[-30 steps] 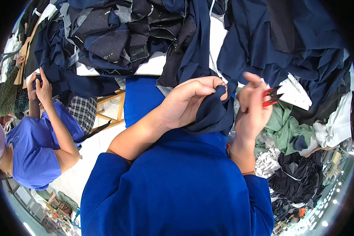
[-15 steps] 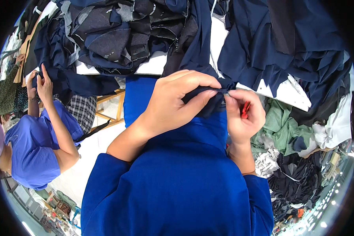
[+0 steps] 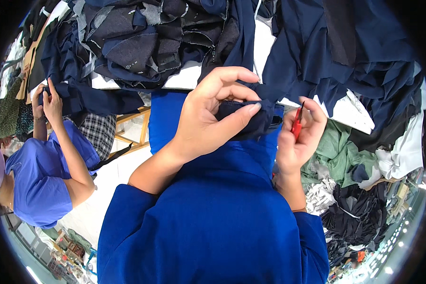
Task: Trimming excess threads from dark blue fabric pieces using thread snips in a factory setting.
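Navy fabric point(image 3: 248, 124) is pinched between the thumb and fingers of my left hand point(image 3: 201, 111), its index finger raised off the cloth. The piece hangs in front of my blue top, at the near edge of the white table. Just to its right, my right hand point(image 3: 300, 137) holds red thread snips point(image 3: 297, 124), with a dark pointed tip facing up. Its fingers are curled round the handle, apart from the fabric. Part of the snips is hidden in the palm.
Dark cut pieces point(image 3: 142, 42) are heaped on the white table point(image 3: 184, 75). More navy cloth point(image 3: 307, 57) drapes over its right side. Green cloth point(image 3: 341, 146) and dark scraps point(image 3: 357, 213) lie at the right. A co-worker in purple point(image 3: 47, 180) handles dark cloth at the left.
My right hand has moved off the fabric to the right, and the red snips now show more plainly. My left index finger has lifted while that hand keeps the cloth.
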Demonstrator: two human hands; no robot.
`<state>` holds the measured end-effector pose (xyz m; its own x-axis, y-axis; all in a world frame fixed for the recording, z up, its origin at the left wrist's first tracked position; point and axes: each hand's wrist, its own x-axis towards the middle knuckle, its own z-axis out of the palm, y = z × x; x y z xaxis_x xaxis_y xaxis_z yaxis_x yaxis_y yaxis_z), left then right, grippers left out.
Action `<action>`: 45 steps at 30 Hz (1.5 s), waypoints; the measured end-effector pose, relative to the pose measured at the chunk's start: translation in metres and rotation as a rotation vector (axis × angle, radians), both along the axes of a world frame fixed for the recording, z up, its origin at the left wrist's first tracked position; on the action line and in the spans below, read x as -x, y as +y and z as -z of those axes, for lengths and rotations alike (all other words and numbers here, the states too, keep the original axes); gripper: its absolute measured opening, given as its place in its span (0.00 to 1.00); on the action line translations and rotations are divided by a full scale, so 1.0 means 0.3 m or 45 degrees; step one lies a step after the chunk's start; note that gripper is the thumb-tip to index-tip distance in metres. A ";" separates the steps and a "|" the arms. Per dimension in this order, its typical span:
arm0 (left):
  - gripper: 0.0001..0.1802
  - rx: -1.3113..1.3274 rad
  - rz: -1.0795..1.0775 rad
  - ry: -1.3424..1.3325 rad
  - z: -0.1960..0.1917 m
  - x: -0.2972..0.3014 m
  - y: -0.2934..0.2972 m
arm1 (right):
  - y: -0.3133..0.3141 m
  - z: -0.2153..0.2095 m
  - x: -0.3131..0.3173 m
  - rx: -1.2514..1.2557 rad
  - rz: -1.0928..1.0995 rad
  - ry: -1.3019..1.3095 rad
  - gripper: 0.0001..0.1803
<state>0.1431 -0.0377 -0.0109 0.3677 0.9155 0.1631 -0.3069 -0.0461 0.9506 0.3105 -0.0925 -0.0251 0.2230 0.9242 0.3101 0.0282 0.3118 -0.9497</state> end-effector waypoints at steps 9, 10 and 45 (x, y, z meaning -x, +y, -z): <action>0.26 -0.084 -0.146 0.084 0.001 -0.019 -0.009 | -0.035 -0.055 0.040 0.295 -0.133 0.050 0.14; 0.27 -0.104 -0.157 0.099 0.001 -0.020 -0.010 | -0.035 -0.055 0.042 0.308 -0.116 0.098 0.13; 0.31 0.480 0.076 -0.350 0.017 -0.017 0.005 | 0.090 -0.028 -0.126 -0.069 0.431 0.616 0.15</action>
